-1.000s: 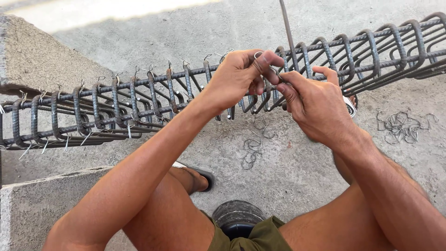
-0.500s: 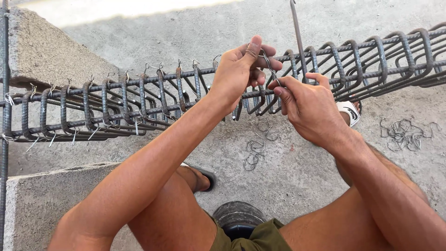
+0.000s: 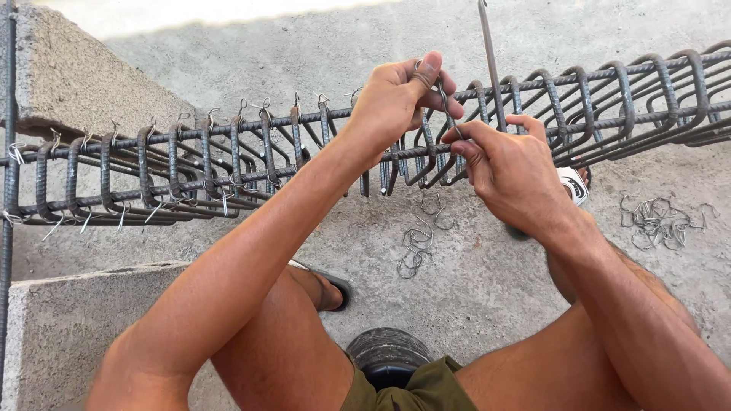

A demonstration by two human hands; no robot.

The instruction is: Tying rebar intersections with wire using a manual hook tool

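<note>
A long rebar cage (image 3: 228, 164) of dark steel bars and stirrups runs across the view, resting on concrete blocks. My left hand (image 3: 392, 103) grips a stirrup on top of the cage, pinching a loop of thin tie wire (image 3: 442, 95) between thumb and forefinger. My right hand (image 3: 510, 171) sits just right of it, its fingertips closed on the lower end of the same wire at the bar. A thin metal rod (image 3: 489, 61) stands upright behind my right hand.
Concrete blocks (image 3: 84, 84) stand at the left, one far (image 3: 68, 327) and one near. Loose wire ties lie on the ground under the cage (image 3: 417, 243) and in a pile at the right (image 3: 659, 221). A dark round tub (image 3: 388, 354) sits between my knees.
The view has shifted so the cage and both hands sit higher and further right. My left thumb has risen onto the wire loop; my right fingers closed in on the wire.
</note>
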